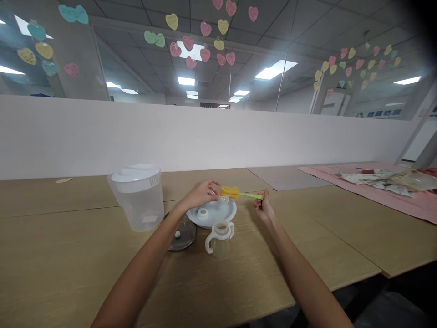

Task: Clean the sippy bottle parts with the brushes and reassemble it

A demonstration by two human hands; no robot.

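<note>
A bottle brush with a yellow sponge head [230, 192] and a green handle [251, 195] lies level above the plate. My right hand [265, 208] is closed on the end of its handle. At the sponge end, my left hand [202, 193] has its fingers curled round a small clear cup-like piece [224, 199], which meets the sponge; its exact kind is hard to make out. Beneath is a white plate [227, 215] with a white ring [202, 213] on it. Nearer to me stands an open clear baby bottle [221, 241] with a white two-handled collar [221, 229].
Left of the plate, partly behind my left forearm, lies a dark glass lid [184, 237]. A translucent lidded pitcher [143, 198] stands farther left. At right, a pink cloth [375, 198] bears papers and packets [392, 180]. A white wall [205, 136] rises behind the table.
</note>
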